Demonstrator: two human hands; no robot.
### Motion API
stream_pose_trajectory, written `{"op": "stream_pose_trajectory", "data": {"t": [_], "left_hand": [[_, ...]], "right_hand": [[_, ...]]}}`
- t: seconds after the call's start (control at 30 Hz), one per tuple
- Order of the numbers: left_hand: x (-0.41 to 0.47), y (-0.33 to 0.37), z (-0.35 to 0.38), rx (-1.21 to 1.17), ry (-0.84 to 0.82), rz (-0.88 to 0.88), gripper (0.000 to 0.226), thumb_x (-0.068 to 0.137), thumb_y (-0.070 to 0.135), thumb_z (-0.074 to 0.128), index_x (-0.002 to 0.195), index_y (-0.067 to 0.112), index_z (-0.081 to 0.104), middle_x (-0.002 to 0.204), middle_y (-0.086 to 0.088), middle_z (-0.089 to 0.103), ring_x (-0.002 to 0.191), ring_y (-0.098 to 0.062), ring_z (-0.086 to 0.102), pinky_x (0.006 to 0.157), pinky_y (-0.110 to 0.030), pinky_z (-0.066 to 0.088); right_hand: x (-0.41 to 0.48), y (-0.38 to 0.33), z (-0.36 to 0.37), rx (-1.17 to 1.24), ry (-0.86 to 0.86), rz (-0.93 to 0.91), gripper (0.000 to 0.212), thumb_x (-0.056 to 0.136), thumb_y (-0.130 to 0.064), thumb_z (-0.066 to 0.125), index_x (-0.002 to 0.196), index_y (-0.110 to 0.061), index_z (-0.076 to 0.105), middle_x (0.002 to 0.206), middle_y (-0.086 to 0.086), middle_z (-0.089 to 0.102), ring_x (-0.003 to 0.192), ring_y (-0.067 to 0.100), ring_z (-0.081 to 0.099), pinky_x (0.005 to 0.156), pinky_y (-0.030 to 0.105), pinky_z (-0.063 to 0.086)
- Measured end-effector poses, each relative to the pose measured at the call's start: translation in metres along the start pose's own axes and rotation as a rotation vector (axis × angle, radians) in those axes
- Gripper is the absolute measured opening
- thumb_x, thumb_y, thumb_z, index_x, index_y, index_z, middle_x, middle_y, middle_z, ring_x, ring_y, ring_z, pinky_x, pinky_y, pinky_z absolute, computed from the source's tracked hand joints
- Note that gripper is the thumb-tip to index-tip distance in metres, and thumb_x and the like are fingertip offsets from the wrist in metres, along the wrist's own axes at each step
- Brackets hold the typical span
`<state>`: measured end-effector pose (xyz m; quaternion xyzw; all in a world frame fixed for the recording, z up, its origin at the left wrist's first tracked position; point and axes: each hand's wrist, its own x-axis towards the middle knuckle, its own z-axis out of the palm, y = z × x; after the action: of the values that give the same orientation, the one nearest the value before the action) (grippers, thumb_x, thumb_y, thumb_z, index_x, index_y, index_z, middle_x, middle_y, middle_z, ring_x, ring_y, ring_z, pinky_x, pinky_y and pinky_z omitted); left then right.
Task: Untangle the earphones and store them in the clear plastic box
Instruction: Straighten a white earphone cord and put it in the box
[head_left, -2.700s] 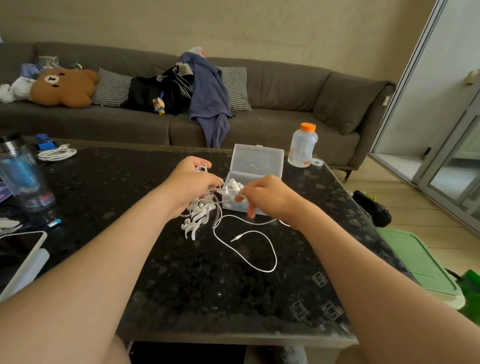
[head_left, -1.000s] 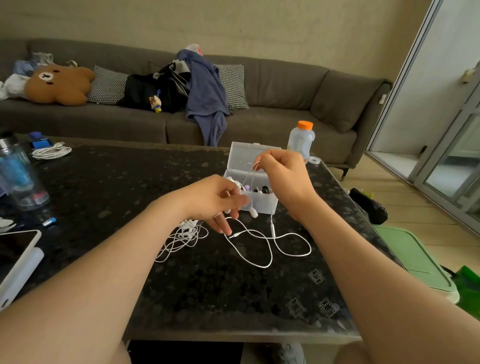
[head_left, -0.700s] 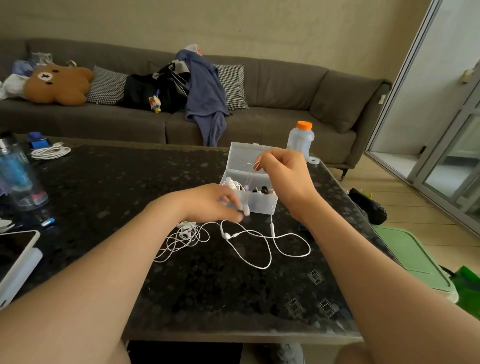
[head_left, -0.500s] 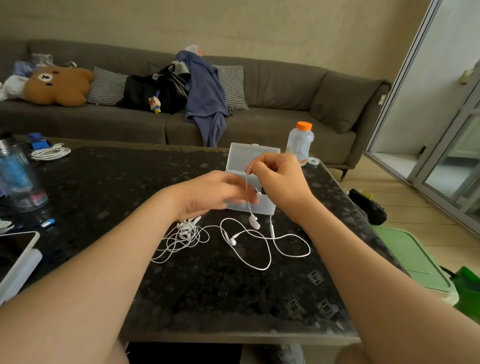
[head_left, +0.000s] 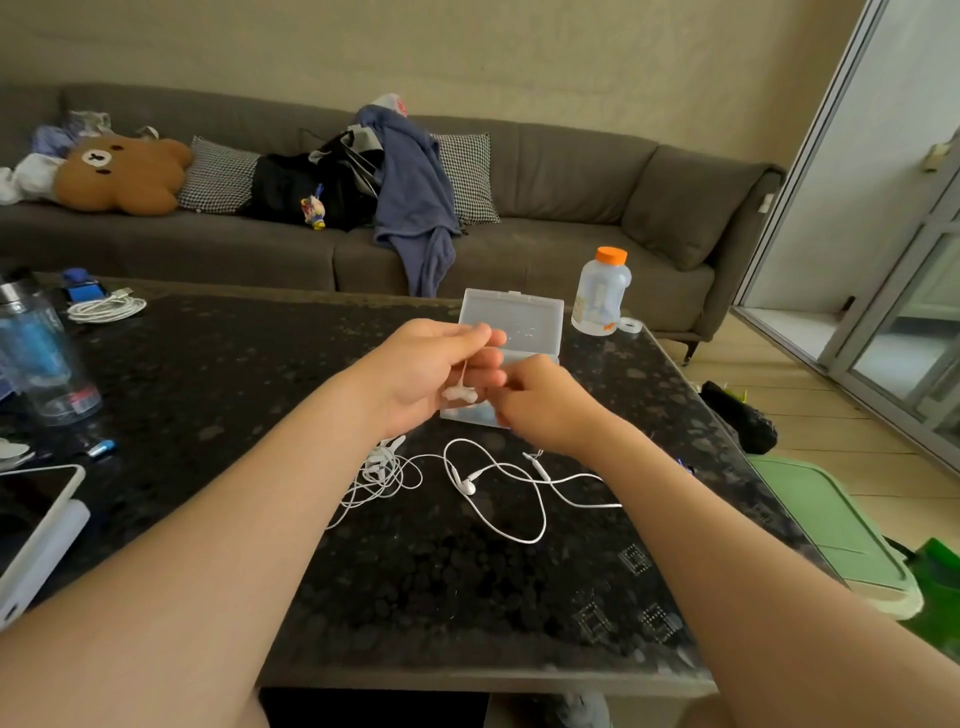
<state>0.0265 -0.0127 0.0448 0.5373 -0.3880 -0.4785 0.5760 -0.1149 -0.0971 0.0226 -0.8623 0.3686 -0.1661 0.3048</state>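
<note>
White wired earphones (head_left: 498, 483) lie in loose loops on the black table, one earbud resting on the surface. My left hand (head_left: 431, 371) pinches the thin cord near its top, and an earbud (head_left: 460, 393) dangles from it below my fingers. My right hand (head_left: 540, 402) is curled just to the right of that earbud, gripping the cord lower down. Behind both hands stands the clear plastic box (head_left: 524, 325) with its lid raised; its tray is mostly hidden by my hands. A second tangled white cord bundle (head_left: 382, 473) lies left of the loops.
A clear bottle with an orange cap (head_left: 602, 291) stands right of the box. At the left sit a blue water bottle (head_left: 39, 358), a coiled white cable (head_left: 106, 308) and a phone (head_left: 31, 514). The grey sofa (head_left: 545, 208) runs behind the table.
My right hand has come down from above the box to in front of it. My left hand rose to pinch the cord higher up, lifting an earbud off the table.
</note>
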Motion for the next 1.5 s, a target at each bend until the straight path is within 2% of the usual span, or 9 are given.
{"op": "stream_pose_trajectory", "data": {"t": [0.1, 0.33, 0.53, 0.73, 0.9, 1.07, 1.27, 1.37, 1.5], "left_hand": [[0.001, -0.005, -0.003, 0.151, 0.037, 0.031, 0.021, 0.109, 0.006, 0.054, 0.122, 0.012, 0.069, 0.11, -0.001, 0.081, 0.096, -0.016, 0.078, 0.087, -0.04, 0.056], [0.005, -0.01, -0.014, 0.437, 0.08, 0.078, 0.033, 0.102, -0.009, 0.053, 0.122, 0.009, 0.071, 0.116, -0.004, 0.078, 0.087, 0.002, 0.076, 0.069, -0.016, 0.052], [0.0, -0.011, -0.012, 0.687, -0.037, -0.013, 0.044, 0.098, -0.01, 0.038, 0.112, 0.007, 0.076, 0.091, -0.011, 0.074, 0.075, -0.016, 0.063, 0.066, -0.023, 0.045], [0.001, -0.001, -0.01, 0.274, -0.132, -0.128, 0.04, 0.108, 0.017, 0.042, 0.122, -0.001, 0.074, 0.075, -0.002, 0.059, 0.06, -0.011, 0.039, 0.076, -0.033, 0.04], [-0.002, 0.002, -0.008, 0.161, -0.145, -0.018, 0.031, 0.112, 0.018, 0.047, 0.125, 0.0, 0.069, 0.069, 0.001, 0.055, 0.065, -0.013, 0.05, 0.071, -0.031, 0.047], [0.003, -0.001, -0.011, 0.132, -0.035, 0.036, 0.03, 0.114, 0.027, 0.047, 0.127, 0.02, 0.072, 0.098, 0.007, 0.078, 0.096, -0.011, 0.072, 0.096, -0.043, 0.047], [0.005, -0.009, -0.017, 0.454, 0.059, 0.137, 0.029, 0.115, 0.023, 0.045, 0.13, 0.024, 0.069, 0.108, 0.005, 0.081, 0.097, -0.006, 0.075, 0.079, -0.027, 0.052], [0.008, -0.016, -0.023, 0.605, 0.028, 0.164, 0.026, 0.111, 0.013, 0.052, 0.12, 0.021, 0.075, 0.094, 0.004, 0.08, 0.08, -0.001, 0.071, 0.072, -0.017, 0.051], [0.007, -0.017, -0.022, 0.738, -0.067, 0.009, 0.035, 0.108, 0.005, 0.044, 0.109, 0.014, 0.077, 0.093, -0.011, 0.079, 0.078, -0.017, 0.059, 0.075, -0.032, 0.051]], "right_hand": [[0.0, -0.004, 0.006, -0.046, -0.088, -0.021, 0.022, 0.103, -0.013, 0.048, 0.084, -0.011, 0.06, 0.069, 0.008, 0.064, 0.061, 0.028, 0.062, 0.063, 0.04, 0.055], [-0.009, -0.013, 0.002, -0.039, -0.301, -0.056, 0.034, 0.105, -0.02, 0.052, 0.087, -0.002, 0.073, 0.067, 0.008, 0.076, 0.065, 0.022, 0.074, 0.075, 0.033, 0.064], [-0.003, -0.014, -0.016, 0.347, 0.103, 0.041, 0.037, 0.096, -0.023, 0.054, 0.069, -0.003, 0.069, 0.065, 0.012, 0.073, 0.068, 0.027, 0.07, 0.084, 0.048, 0.062], [-0.002, -0.003, -0.018, 0.486, 0.267, 0.117, 0.027, 0.098, -0.015, 0.056, 0.081, -0.002, 0.073, 0.062, 0.011, 0.065, 0.049, 0.017, 0.061, 0.049, 0.025, 0.051], [0.0, 0.004, -0.013, 0.396, 0.133, 0.107, 0.031, 0.108, -0.029, 0.056, 0.094, -0.01, 0.075, 0.077, 0.01, 0.059, 0.063, 0.021, 0.055, 0.046, 0.024, 0.046], [-0.008, -0.001, -0.003, 0.283, -0.243, 0.157, 0.027, 0.108, -0.025, 0.051, 0.1, -0.013, 0.073, 0.08, 0.009, 0.054, 0.056, 0.016, 0.053, 0.047, 0.027, 0.046], [-0.013, -0.02, -0.001, 0.223, -0.373, 0.084, 0.023, 0.104, -0.017, 0.06, 0.108, 0.002, 0.072, 0.069, 0.009, 0.071, 0.058, 0.021, 0.07, 0.06, 0.031, 0.062], [-0.014, -0.019, -0.007, 0.273, -0.301, 0.05, 0.019, 0.1, -0.01, 0.064, 0.103, 0.006, 0.074, 0.077, 0.017, 0.078, 0.072, 0.025, 0.077, 0.068, 0.028, 0.064], [-0.005, -0.007, -0.02, 0.248, 0.045, 0.004, 0.01, 0.09, -0.008, 0.074, 0.085, -0.009, 0.082, 0.075, 0.01, 0.078, 0.069, 0.022, 0.077, 0.072, 0.031, 0.064]]}}
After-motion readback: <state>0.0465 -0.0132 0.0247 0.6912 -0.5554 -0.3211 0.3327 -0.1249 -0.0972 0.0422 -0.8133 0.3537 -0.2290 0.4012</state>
